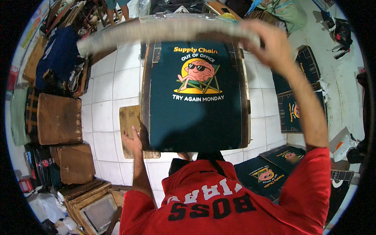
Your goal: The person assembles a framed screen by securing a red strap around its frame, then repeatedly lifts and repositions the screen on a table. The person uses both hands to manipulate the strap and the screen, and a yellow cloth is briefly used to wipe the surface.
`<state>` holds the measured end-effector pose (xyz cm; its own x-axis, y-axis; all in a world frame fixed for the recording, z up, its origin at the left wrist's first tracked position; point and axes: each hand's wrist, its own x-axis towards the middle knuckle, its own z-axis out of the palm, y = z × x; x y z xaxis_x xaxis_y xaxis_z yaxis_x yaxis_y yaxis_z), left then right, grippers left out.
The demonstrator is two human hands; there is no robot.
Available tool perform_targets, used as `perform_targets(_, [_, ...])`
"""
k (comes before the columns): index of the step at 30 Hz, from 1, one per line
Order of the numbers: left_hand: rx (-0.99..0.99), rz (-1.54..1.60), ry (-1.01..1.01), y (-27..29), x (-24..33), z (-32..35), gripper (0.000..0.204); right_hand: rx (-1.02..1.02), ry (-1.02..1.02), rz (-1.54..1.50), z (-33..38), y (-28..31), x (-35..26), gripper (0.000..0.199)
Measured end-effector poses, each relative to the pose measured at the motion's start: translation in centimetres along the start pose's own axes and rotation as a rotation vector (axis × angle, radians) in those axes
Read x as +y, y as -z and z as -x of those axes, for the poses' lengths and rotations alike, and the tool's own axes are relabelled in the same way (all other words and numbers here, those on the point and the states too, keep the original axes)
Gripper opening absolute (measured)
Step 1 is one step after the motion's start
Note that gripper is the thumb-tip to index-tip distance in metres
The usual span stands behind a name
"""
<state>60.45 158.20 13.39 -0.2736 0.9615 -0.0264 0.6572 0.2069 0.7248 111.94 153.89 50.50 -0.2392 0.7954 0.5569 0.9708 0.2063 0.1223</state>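
In front of me a dark green shirt (188, 125) lies stretched on a flat printing board (146, 98). Its print (197, 74) shows a pink brain character in sunglasses on a deck chair, with yellow and white lettering. Above the far end, a screen printing frame (164, 31) is tilted up and seen nearly edge-on, smeared by motion. My right hand (268, 43) grips the right end of that frame. At the board's near left edge, my left hand (134, 141) has its fingers apart and holds nothing; whether it touches the board I cannot tell.
A wooden stool (129, 113) stands under the board's left side. Printed dark shirts on boards lie at the right (291, 111) and lower right (260, 174). Wooden panels (59, 119) and framed screens (100, 211) line the left. White tiles (103, 127) cover the floor.
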Motion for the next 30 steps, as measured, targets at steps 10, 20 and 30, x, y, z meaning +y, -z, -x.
perform_targets(10, [0.124, -0.217, 0.098, 9.6, -8.0, 5.5, 0.075, -0.415, -0.429, -0.432, 22.6, -19.0, -15.3, 0.042])
perform_targets(20, [-0.047, -0.287, -0.444, 3.5, 0.1, 5.5, 0.063, -0.24, -0.564, -0.35, 25.3, -21.0, -13.2, 0.045])
perform_targets(30, [-0.204, -0.437, -0.87, -10.9, 11.9, 2.3, 0.066, -0.186, -1.003, -0.149, 30.6, -25.0, -7.6, 0.058])
